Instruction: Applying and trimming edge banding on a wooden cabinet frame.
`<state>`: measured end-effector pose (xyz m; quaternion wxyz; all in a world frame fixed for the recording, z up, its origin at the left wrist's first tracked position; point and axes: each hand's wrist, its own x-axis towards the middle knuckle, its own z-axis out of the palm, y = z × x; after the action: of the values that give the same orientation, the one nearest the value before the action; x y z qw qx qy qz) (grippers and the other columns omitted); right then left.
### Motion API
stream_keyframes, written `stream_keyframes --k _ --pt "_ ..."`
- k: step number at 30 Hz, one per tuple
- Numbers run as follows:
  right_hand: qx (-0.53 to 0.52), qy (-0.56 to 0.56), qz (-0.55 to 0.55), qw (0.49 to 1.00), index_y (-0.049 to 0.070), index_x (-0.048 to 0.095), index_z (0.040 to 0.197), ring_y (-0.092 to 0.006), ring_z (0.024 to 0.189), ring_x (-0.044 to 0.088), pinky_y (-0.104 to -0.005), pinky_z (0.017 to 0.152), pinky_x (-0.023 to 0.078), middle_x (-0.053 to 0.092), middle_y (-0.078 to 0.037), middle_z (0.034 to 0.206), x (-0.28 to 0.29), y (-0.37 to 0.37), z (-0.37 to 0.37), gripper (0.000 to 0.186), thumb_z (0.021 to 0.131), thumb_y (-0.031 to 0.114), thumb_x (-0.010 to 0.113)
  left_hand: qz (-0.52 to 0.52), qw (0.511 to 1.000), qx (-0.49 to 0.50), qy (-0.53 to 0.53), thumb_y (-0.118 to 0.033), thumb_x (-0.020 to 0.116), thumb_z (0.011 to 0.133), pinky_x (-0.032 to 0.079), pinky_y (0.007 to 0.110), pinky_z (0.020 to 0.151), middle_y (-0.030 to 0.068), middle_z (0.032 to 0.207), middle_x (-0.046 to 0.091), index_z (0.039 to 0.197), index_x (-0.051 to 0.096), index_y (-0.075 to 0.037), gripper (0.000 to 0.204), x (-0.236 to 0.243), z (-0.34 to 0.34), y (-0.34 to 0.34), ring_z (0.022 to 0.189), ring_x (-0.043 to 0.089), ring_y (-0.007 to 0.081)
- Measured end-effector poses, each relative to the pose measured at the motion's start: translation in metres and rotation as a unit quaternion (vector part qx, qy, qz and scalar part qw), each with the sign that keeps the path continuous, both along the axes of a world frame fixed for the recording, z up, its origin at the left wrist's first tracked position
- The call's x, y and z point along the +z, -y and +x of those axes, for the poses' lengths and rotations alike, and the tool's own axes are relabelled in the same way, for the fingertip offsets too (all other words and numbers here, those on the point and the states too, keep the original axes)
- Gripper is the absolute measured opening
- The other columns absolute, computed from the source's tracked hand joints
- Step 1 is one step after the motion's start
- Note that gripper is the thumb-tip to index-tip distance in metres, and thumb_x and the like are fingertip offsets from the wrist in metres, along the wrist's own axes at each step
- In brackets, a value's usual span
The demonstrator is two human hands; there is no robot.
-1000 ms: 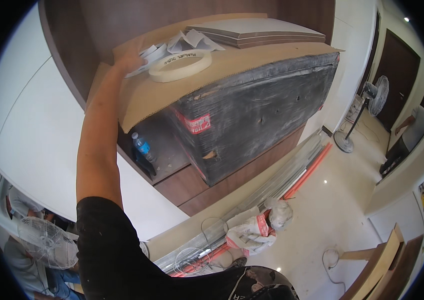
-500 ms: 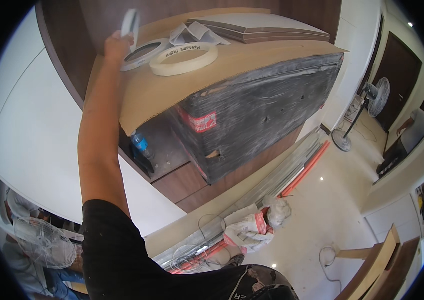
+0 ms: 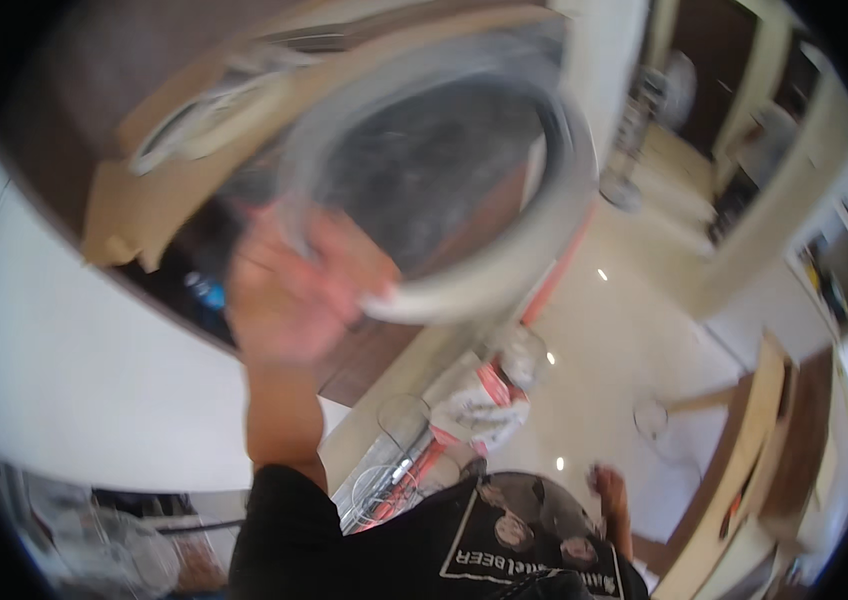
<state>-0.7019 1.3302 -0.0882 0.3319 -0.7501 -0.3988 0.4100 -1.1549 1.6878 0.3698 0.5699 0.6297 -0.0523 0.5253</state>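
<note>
Close in front of me, my left hand [image 3: 304, 285] is closed on the near-left rim of a large coil of white edging tape [image 3: 489, 290]. The coil is tilted and blurred by motion, and the black-wrapped box [image 3: 414, 170] shows through its middle. Beyond it, two more coils, one white [image 3: 159, 135] and one cream [image 3: 239, 120], lie on a brown cardboard sheet [image 3: 134, 205] on top of the box. My right hand [image 3: 609, 488] hangs low by my side, small and soft in the picture. Its fingers look loosely apart, with nothing visible in them.
A white panel [image 3: 104, 340] stands at the left, with a blue-labelled bottle [image 3: 206, 290] beside the box. On the floor lie a white and red sack [image 3: 484, 405] and long red pipes [image 3: 554, 275]. Wooden boards [image 3: 744, 480] stand lower right; a fan [image 3: 679, 90] and a person [image 3: 759, 150] are farther back.
My left hand has come back from the cardboard-topped box toward me, bringing the white coil close. The view has turned, and my right hand now shows at the lower right.
</note>
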Motion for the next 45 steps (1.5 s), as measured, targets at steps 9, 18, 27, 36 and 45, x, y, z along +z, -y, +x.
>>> stream_keyframes --k 9,18,27,36,45 --pt "-0.155 -0.476 0.304 0.811 0.003 0.050 0.140 -0.0213 0.106 0.066 -0.0402 0.095 0.053 0.067 -0.012 0.121 0.205 -0.045 -0.017 0.051 0.107 0.042 0.051 -0.509 0.782 -0.347 -0.097 -0.024 0.065 0.099 0.047 0.040 0.077 -0.0011 0.078 0.056 0.114 0.065 -0.006 0.024 -0.241 0.248 0.112 0.074 0.055 0.0144" --pt "-0.348 -0.435 0.301 0.774 0.003 0.062 0.123 -0.0123 0.082 0.068 -0.0315 0.075 0.058 0.069 -0.002 0.091 0.187 0.143 0.029 0.040 0.100 0.036 0.067 -0.531 0.657 -0.485 -0.226 -0.021 0.065 0.098 0.050 0.036 0.068 -0.0004 0.078 0.058 0.128 0.062 0.000 0.036 -0.271 0.382 0.237 0.067 0.055 0.0119" --pt "-0.493 -0.298 0.288 0.765 0.002 0.066 0.119 -0.0144 0.088 0.068 -0.0301 0.078 0.056 0.071 -0.006 0.103 0.179 0.269 0.051 0.034 0.098 0.029 0.067 -0.464 0.640 -0.492 -0.365 -0.018 0.064 0.097 0.053 0.041 0.075 0.0043 0.086 0.064 0.132 0.057 0.001 0.041 -0.277 0.474 0.354 0.076 0.065 0.0170" --pt "-0.617 -0.282 0.251 0.691 0.000 0.064 0.116 -0.0192 0.082 0.073 -0.0327 0.079 0.059 0.074 -0.012 0.094 0.164 0.307 -0.020 0.026 0.097 0.017 0.067 -0.380 0.506 -0.576 -0.518 -0.007 0.062 0.098 0.059 0.044 0.075 0.0066 0.094 0.067 0.130 0.056 0.000 0.034 -0.343 0.522 0.390 0.079 0.068 0.0176" --pt "-0.735 -0.247 0.257 0.577 -0.001 0.064 0.116 -0.0153 0.084 0.072 -0.0290 0.072 0.060 0.074 -0.008 0.095 0.147 0.368 -0.073 0.025 0.098 0.015 0.068 -0.266 0.429 -0.662 -0.554 -0.003 0.064 0.096 0.063 0.041 0.076 0.0092 0.095 0.068 0.129 0.055 0.002 0.035 -0.347 0.542 0.491 0.083 0.071 0.0217"
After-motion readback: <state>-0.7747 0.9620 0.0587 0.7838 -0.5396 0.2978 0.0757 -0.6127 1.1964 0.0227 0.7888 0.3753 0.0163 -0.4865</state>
